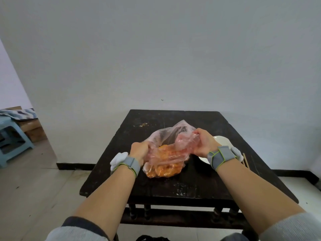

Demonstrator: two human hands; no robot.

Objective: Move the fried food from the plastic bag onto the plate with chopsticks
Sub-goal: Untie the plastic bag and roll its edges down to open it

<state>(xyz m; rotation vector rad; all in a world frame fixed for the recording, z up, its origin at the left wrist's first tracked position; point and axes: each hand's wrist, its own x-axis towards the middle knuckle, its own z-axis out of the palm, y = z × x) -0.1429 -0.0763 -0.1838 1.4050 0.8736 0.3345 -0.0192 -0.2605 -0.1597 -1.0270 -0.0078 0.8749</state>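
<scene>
Opening stage, I'd say: my left hand [139,151] and right hand [204,144] have fingers [198,133] clenched on the plastic bag [166,136], pulling its mouth apart. The fried food [165,169] all lies inside it on the desk [191,185]. Plate [222,141] and chopsticks [245,160] wait untouched right of the bag.

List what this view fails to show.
Head view: the plate sits largely behind the right hand and its wristband; whether it holds anything is unclear.
Head view: the chopsticks show only a short stretch beside that wristband.
Head view: the fried food is blurred through the crumpled plastic bag; pieces cannot be counted.
Head view: the left hand has its fingertips buried in the bag's folds.
</scene>
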